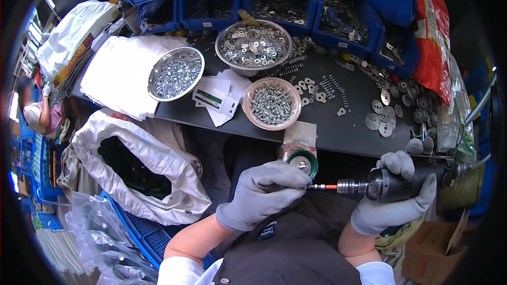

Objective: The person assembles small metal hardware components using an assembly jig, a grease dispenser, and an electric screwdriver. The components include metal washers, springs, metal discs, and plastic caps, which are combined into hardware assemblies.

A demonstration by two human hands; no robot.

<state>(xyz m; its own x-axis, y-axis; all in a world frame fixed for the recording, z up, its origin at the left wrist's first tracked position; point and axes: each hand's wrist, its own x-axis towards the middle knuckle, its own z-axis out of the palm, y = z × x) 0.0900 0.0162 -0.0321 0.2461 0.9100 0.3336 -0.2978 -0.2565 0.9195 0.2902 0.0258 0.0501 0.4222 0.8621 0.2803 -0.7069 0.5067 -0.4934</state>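
Note:
My right hand [393, 208], in a grey glove, is wrapped round a black power screwdriver [396, 183] held level, its bit [330, 186] with an orange band pointing left. My left hand [264, 192], also gloved, is closed in a pinch at the tip of that bit. What its fingers hold there is too small and covered to make out. Just beyond the left fingertips is a round green part [312, 164] with a metal disc [301, 164] in its middle. Whether the left hand touches it I cannot tell. Beyond it stands a pinkish bowl of screws [272, 104].
On the dark table [338, 132] are a steel bowl of washers [253, 46], a smaller steel bowl [177, 73], loose springs [338, 89] and metal discs [381, 119]. Blue bins [343, 24] line the back. A white sack [142, 163] stands left; a cardboard box [433, 250] lower right.

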